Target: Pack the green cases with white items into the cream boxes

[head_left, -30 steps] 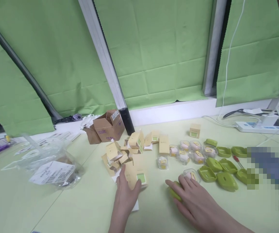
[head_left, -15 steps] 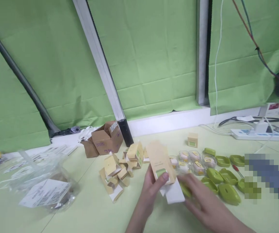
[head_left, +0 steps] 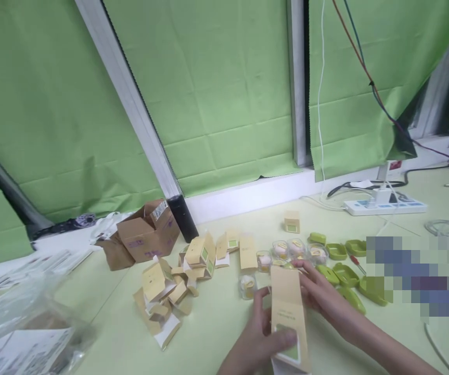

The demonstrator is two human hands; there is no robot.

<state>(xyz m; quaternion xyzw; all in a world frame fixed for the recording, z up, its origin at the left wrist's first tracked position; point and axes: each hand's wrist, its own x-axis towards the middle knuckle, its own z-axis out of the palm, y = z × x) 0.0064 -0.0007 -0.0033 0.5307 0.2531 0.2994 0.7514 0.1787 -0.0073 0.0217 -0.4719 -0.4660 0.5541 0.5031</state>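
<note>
My left hand (head_left: 265, 330) is wrapped round a long, partly unfolded tan carton (head_left: 286, 307) with a green picture on it, thumb over the picture. On the carton's right side, my right hand (head_left: 318, 286) has its fingers behind the upper part, closed near a small green piece; the carton partly hides what they hold. Clear round containers with pale contents (head_left: 296, 248) stand just beyond the hands, and another one (head_left: 247, 285) is left of the carton. Green plastic cases (head_left: 345, 275) lie to the right.
Opened tan cartons (head_left: 162, 286) are heaped left of centre, near a brown cardboard box (head_left: 146, 234). A small carton (head_left: 292, 222) stands at the back. A plastic bag (head_left: 33, 333) lies at the left, a white power strip (head_left: 384, 207) at the right, beside a red-tipped tool (head_left: 357, 263).
The view has turned right. The held carton has come down nearer to me and now stands more upright. My right hand has moved from the carton's lower end up to behind its upper part.
</note>
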